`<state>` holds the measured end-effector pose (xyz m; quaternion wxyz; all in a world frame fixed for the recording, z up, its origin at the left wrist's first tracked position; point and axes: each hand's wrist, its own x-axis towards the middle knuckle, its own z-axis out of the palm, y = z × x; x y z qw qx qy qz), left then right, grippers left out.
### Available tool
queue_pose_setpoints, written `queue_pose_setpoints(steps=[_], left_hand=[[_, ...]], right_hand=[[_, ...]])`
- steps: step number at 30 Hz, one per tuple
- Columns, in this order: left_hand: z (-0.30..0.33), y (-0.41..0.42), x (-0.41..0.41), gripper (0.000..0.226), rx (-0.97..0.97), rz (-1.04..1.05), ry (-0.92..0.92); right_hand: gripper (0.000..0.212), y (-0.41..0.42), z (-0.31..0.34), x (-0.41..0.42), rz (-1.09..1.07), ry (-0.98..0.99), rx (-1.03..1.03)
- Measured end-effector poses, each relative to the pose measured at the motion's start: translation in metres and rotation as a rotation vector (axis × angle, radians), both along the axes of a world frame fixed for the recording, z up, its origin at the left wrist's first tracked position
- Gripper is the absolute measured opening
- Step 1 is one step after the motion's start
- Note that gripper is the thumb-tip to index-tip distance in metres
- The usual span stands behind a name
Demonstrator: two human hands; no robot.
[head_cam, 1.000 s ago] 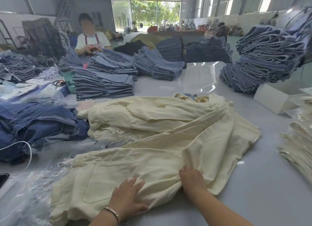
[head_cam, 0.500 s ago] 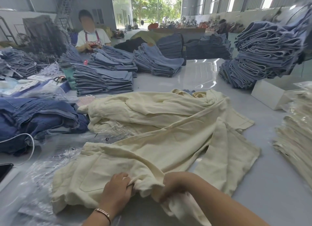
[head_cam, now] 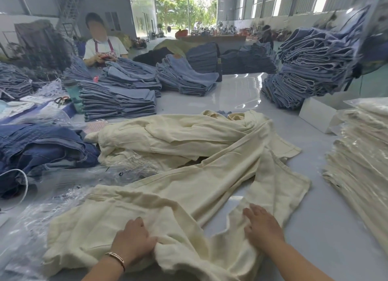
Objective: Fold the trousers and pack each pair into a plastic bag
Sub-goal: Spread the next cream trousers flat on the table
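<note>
1. Cream trousers lie crumpled on the table; left hand pinches a fold near the seat; right hand rests flat, fingers straight, on a leg.
2. Best practice: align legs and smooth creases before folding; bags lie just left.

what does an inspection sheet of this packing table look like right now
surface: grey table, glossy at the far end
job's things: cream trousers spread unfolded; plastic bags at left; bagged cream stack at right
clutter: jeans stacks, loose jeans, bottle, white box
grippers: left hand grips the trousers; right hand lies flat on them
cables: white cord at left edge
surroundings: seated worker, open doorway
</note>
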<state>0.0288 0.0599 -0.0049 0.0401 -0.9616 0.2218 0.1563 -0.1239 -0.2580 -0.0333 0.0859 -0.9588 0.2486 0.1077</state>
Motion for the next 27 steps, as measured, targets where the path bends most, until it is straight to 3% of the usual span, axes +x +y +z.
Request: queue_pose_setpoints(steps=[3, 7, 10, 15, 17, 19, 24, 27], left_hand=[[-0.006, 0.003, -0.001, 0.041, -0.061, 0.039, 0.076], [0.001, 0.017, 0.009, 0.036, -0.284, 0.219, 0.188], [-0.003, 0.035, 0.013, 0.025, -0.422, 0.272, 0.083], [-0.003, 0.060, 0.029, 0.009, -0.497, 0.286, -0.028], [-0.004, 0.070, 0.040, 0.009, -0.476, 0.264, -0.043], [-0.005, 0.078, 0.053, 0.015, -0.441, 0.232, -0.076], [-0.005, 0.092, 0.083, 0.018, -0.393, 0.315, -0.008], [-0.006, 0.095, 0.094, 0.009, -0.473, 0.478, 0.100]], right_hand=[[0.052, -0.010, 0.001, -0.005, -0.147, 0.017, -0.070], [0.049, -0.023, 0.007, -0.006, -0.367, 0.086, -0.122], [0.048, -0.017, 0.016, 0.011, -0.414, 0.028, -0.095], [0.043, 0.036, 0.028, 0.061, -0.205, -0.410, 0.018], [0.040, 0.066, 0.031, 0.084, -0.085, -0.471, 0.148], [0.040, 0.093, 0.030, 0.106, 0.027, -0.374, 0.227], [0.074, 0.138, 0.017, 0.149, 0.060, -0.147, 0.408], [0.048, 0.151, 0.011, 0.165, 0.056, -0.084, 0.472]])
